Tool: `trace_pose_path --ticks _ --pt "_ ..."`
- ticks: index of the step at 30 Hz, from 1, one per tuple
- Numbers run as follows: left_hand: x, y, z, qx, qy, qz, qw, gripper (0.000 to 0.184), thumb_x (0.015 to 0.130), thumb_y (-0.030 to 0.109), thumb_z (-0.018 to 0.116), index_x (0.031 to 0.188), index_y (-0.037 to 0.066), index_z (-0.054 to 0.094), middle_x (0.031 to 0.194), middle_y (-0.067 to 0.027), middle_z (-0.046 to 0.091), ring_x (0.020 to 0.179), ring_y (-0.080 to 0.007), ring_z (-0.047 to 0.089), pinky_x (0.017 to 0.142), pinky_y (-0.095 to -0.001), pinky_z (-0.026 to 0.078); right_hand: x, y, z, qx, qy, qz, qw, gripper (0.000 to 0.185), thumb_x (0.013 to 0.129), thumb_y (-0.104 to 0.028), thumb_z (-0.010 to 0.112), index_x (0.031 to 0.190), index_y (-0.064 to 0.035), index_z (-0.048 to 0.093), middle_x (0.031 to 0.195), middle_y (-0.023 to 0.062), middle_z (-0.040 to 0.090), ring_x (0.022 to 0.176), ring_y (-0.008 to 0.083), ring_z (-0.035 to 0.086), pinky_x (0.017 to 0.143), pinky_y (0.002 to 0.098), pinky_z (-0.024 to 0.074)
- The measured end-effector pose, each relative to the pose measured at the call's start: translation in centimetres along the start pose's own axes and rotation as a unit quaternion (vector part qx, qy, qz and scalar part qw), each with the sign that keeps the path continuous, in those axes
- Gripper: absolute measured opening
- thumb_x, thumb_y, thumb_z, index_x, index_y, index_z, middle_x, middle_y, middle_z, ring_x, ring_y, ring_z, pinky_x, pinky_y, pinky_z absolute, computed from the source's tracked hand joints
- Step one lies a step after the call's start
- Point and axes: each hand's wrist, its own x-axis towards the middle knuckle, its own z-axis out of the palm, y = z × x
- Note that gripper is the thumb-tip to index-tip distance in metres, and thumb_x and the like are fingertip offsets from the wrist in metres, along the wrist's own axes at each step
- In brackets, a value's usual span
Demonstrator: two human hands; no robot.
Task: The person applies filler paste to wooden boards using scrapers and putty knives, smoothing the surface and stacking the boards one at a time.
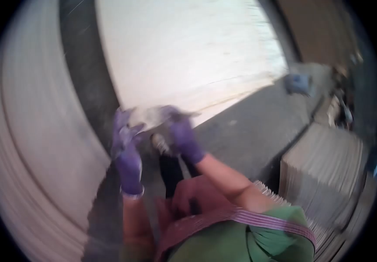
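Note:
Both my hands wear purple gloves and are close together at the near edge of a large stack of pale, thin wood sheets (188,52). A small pale beige piece (148,116), like a scrap of wood veneer, spans the gap between them, its outline smeared by motion. My left hand (126,133) grips this piece at its left end, thumb and fingers around the edge. At the other end, my right hand (181,129) bends over it with fingers closed, though they are blurred.
Tall layered sheets (35,113) rise along the left side. On the right stands a smaller stack of sheets (323,159). A bluish container-like object (299,83) sits beyond the grey floor (245,126). My shoe (159,143) shows below my hands.

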Motion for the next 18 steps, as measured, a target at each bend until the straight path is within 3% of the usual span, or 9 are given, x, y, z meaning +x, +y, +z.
trace_pose_path --ticks 4,7,9,11,12,13,15,17,18 --pt "0.4 -0.4 -0.9 0.123 -0.038 -0.018 0.992 0.045 0.085 0.01 0.068 0.127 -0.001 0.057 0.128 -0.0146 0.06 0.114 -0.0212 0.059 0.085 -0.0285 0.052 0.5 0.8 -0.1 0.178 -0.078 0.088 0.977 0.024 0.091 -0.008 0.06 0.114 -0.0038 0.062 0.093 0.0141 0.068 0.076 0.0337 0.065 0.068 0.0374 0.0513" --pt "1.3 -0.4 2.5 0.121 -0.06 0.032 0.99 0.052 0.077 0.007 0.075 0.126 0.0 0.057 0.124 -0.0117 0.063 0.098 -0.0172 0.064 0.08 -0.0274 0.052 0.8 0.5 -1.3 0.214 -0.131 0.133 0.959 0.02 0.096 -0.015 0.056 0.109 -0.0023 0.065 0.087 0.0135 0.07 0.07 0.0302 0.067 0.062 0.032 0.0514" --pt "1.6 -1.3 2.5 0.099 -0.066 0.094 0.988 0.056 0.075 0.006 0.076 0.128 0.002 0.057 0.121 -0.0107 0.064 0.089 -0.0145 0.065 0.079 -0.027 0.051 1.4 -0.5 -1.9 0.316 -0.132 0.35 0.872 0.02 0.097 -0.012 0.053 0.109 -0.0042 0.067 0.088 0.0135 0.07 0.07 0.028 0.066 0.062 0.0305 0.0508" --pt "2.1 -3.3 2.3 0.093 -0.11 0.029 0.989 0.049 0.076 0.012 0.077 0.121 0.002 0.062 0.117 -0.0108 0.065 0.097 -0.0188 0.065 0.085 -0.0316 0.051 0.5 2.2 -1.1 0.385 -0.085 0.338 0.855 0.024 0.097 -0.01 0.048 0.112 -0.0029 0.065 0.089 0.0114 0.07 0.068 0.0243 0.064 0.06 0.0304 0.0496" --pt "2.2 -3.7 2.4 0.128 -0.104 0.006 0.986 0.043 0.077 0.015 0.077 0.116 0.002 0.064 0.119 -0.0121 0.065 0.1 -0.0199 0.065 0.087 -0.032 0.051 0.2 3.8 -1.6 0.146 -0.14 0.153 0.967 0.025 0.097 -0.01 0.048 0.116 -0.0024 0.063 0.089 0.0114 0.07 0.07 0.0243 0.065 0.062 0.0298 0.0502" --pt "2.3 -4.6 2.5 0.123 -0.098 0.002 0.988 0.043 0.077 0.015 0.077 0.116 0.002 0.064 0.119 -0.0121 0.065 0.1 -0.0199 0.065 0.087 -0.032 0.051 -0.2 5.6 -1.8 -0.103 -0.185 -0.052 0.976 0.027 0.097 -0.009 0.048 0.119 -0.0019 0.061 0.09 0.0115 0.069 0.072 0.0243 0.065 0.064 0.0292 0.0507" --pt "2.6 -7.0 2.0 0.379 -0.122 0.131 0.908 0.039 0.08 0.017 0.074 0.117 0.007 0.067 0.122 -0.0152 0.065 0.092 -0.0203 0.07 0.078 -0.0304 0.056 -0.9 9.1 -1.0 -0.018 -0.26 0.026 0.965 0.036 0.094 -0.002 0.051 0.129 -0.0032 0.053 0.09 0.0129 0.069 0.074 0.0274 0.066 0.067 0.0317 0.0523" --pt "2.3 -12.0 1.1 0.334 -0.114 0.103 0.93 0.037 0.084 0.021 0.071 0.118 0.006 0.066 0.125 -0.015 0.063 0.089 -0.0205 0.071 0.075 -0.0296 0.056 -1.9 11.2 -0.2 0.119 -0.274 0.132 0.945 0.023 0.088 0.007 0.054 0.108 0.001 0.063 0.098 0.0175 0.069 0.088 0.0322 0.067 0.076 0.0378 0.0524" --pt "1.9 -15.8 0.3 0.281 -0.058 0.059 0.956 0.043 0.086 0.024 0.07 0.124 0.004 0.061 0.123 -0.018 0.063 0.095 -0.0263 0.067 0.081 -0.0335 0.054 -3.0 12.4 -0.3 0.038 -0.289 0.128 0.948 0.02 0.091 0.004 0.052 0.108 0.0025 0.063 0.097 0.0188 0.069 0.088 0.0321 0.068 0.074 0.0384 0.0531"
